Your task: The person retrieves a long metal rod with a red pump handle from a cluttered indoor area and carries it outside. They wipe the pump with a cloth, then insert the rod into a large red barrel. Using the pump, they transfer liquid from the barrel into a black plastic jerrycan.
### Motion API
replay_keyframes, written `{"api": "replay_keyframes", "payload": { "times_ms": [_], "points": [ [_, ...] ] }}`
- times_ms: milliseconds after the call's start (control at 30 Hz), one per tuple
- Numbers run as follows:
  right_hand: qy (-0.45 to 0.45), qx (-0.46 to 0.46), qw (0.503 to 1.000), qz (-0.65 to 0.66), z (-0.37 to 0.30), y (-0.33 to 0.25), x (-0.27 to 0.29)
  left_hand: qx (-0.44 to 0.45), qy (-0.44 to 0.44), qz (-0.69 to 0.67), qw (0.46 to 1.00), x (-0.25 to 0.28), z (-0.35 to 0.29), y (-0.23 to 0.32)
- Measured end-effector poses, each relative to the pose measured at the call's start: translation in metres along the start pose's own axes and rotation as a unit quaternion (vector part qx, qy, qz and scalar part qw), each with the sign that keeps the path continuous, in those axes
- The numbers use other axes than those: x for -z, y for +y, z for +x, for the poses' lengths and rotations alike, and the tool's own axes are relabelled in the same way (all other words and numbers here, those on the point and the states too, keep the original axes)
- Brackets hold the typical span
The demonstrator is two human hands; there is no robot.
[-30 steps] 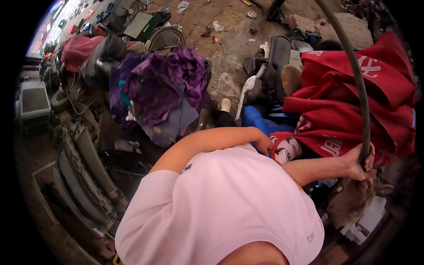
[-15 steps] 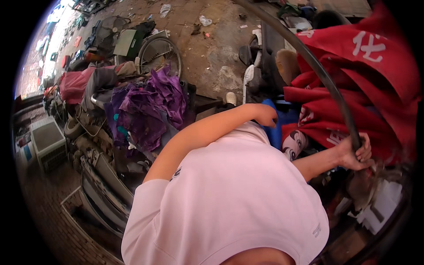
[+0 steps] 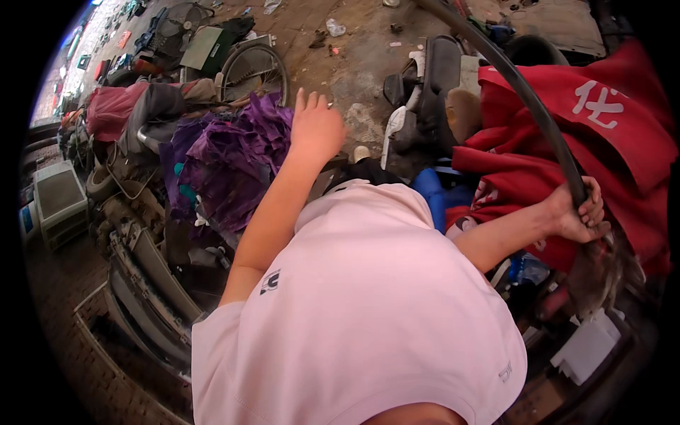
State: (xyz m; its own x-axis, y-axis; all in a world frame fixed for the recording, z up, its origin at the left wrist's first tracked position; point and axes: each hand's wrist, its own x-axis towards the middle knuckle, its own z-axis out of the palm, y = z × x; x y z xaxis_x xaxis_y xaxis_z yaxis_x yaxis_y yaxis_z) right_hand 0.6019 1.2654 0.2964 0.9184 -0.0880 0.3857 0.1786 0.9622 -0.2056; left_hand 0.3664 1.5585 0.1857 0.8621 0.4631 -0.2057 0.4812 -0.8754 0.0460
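Observation:
My right hand [image 3: 582, 212] is closed around a long black pole [image 3: 528, 92] that runs from the top edge down to the hand and looks bowed in this view. Beside that hand hangs red cloth [image 3: 595, 142] with white lettering. A brownish, frayed bundle [image 3: 598, 280] shows just below it; whether it joins the pole I cannot tell. My left hand [image 3: 319, 131] is raised with its fingers stretched out, next to a crumpled purple sheet [image 3: 241, 152]. A tiny white spot shows at its fingers, too small to name.
A bicycle wheel [image 3: 256, 78], a green board [image 3: 202, 48] and a fan [image 3: 183, 21] lie far left. A white crate-like box [image 3: 62, 202] and metal frames [image 3: 152, 283] stand at left. Black padded seats [image 3: 435, 92] and a white box [image 3: 586, 347] are on the right.
My left hand has swung from in front of my chest out to the left and away from me, its fingers now stretched. My right hand still grips the pole, slightly higher in view.

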Motion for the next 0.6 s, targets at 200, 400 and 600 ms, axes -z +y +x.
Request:
{"api": "replay_keyframes", "payload": {
  "times_ms": [200, 400, 600],
  "points": [
    [0.011, 0.011, 1.0, 0.014, 0.022, 0.046, -0.037, 0.028, -0.005, -0.007, 1.0, -0.013, -0.003, -0.016],
    [0.097, 0.111, 0.989, -0.004, 0.088, 0.121, -0.085, 0.026, -0.004, -0.048, 0.998, -0.021, 0.017, -0.032],
    [0.142, 0.118, 0.982, 0.03, 0.165, 0.226, -0.123, 0.046, -0.035, -0.13, 0.99, -0.044, 0.024, -0.045]
  ]
}}
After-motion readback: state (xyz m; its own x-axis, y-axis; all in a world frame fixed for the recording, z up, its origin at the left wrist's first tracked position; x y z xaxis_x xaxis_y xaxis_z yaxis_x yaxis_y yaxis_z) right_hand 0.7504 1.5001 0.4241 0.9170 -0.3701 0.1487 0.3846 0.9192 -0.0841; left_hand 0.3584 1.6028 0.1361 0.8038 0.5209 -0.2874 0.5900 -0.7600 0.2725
